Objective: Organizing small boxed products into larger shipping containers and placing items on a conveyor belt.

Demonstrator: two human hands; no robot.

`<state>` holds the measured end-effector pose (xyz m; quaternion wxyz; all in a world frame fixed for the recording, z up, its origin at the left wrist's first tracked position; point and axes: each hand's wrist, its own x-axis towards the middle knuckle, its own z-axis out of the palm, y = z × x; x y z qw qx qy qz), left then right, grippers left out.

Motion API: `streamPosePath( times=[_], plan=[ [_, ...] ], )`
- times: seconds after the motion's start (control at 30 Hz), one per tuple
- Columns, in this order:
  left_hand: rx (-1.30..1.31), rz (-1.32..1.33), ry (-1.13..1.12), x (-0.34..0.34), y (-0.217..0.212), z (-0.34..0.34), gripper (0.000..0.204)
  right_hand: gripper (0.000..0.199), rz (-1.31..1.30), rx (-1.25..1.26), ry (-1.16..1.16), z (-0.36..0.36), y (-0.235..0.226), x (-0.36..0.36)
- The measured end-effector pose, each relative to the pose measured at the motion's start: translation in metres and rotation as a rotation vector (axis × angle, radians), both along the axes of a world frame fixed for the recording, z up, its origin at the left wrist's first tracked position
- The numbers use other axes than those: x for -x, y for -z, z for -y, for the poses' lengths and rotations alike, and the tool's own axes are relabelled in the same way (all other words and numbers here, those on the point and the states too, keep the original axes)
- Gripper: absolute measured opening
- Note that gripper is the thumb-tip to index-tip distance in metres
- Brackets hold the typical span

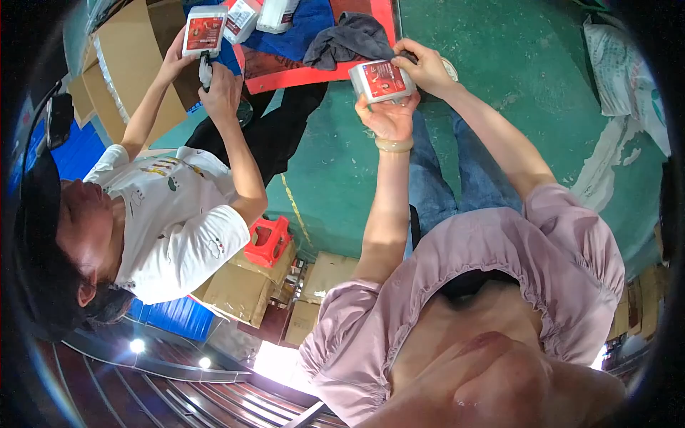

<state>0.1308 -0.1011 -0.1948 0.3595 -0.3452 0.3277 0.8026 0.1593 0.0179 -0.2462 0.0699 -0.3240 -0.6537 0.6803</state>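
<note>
A pale, see-through plastic box with a red printed label is held up in front of me. My left hand grips it from below, thumb on the near side; a pale bangle circles that wrist. With bent fingers closed at the box's upper right corner, by the label's edge, my right hand also has hold of it. Whether those fingertips pinch anything besides the box is hidden. Just behind the box lies a crumpled dark grey cloth on the red-edged table.
On my left a co-worker in a white shirt holds a similar box and a small black-and-white tool. More boxes sit on a blue cloth. Cartons and a red stool stand around; a white sack lies right.
</note>
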Motion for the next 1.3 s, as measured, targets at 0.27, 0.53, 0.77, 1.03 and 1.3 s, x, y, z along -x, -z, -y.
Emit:
streamPosePath(
  times=[0.27, 0.53, 0.77, 1.03, 1.3],
  plan=[
    [-0.082, -0.07, 0.065, 0.005, 0.003, -0.008, 0.061, 0.018, 0.1, 0.393, 0.341, -0.029, 0.003, 0.013],
    [-0.058, -0.048, 0.009, 0.015, 0.001, -0.018, 0.062, 0.024, -0.069, 0.165, 0.061, -0.009, 0.003, 0.014],
    [-0.099, -0.259, 0.128, 0.028, 0.004, 0.003, 0.064, 0.023, 0.163, 0.59, 0.172, -0.036, -0.01, 0.041],
    [0.062, -0.429, 0.266, 0.041, -0.001, -0.003, 0.064, 0.018, -0.036, 0.559, 0.076, -0.02, -0.013, 0.043],
    [-0.188, -0.117, -0.013, 0.042, -0.015, -0.011, 0.062, 0.017, -0.061, 0.438, 0.246, -0.03, -0.017, 0.034]
  ],
)
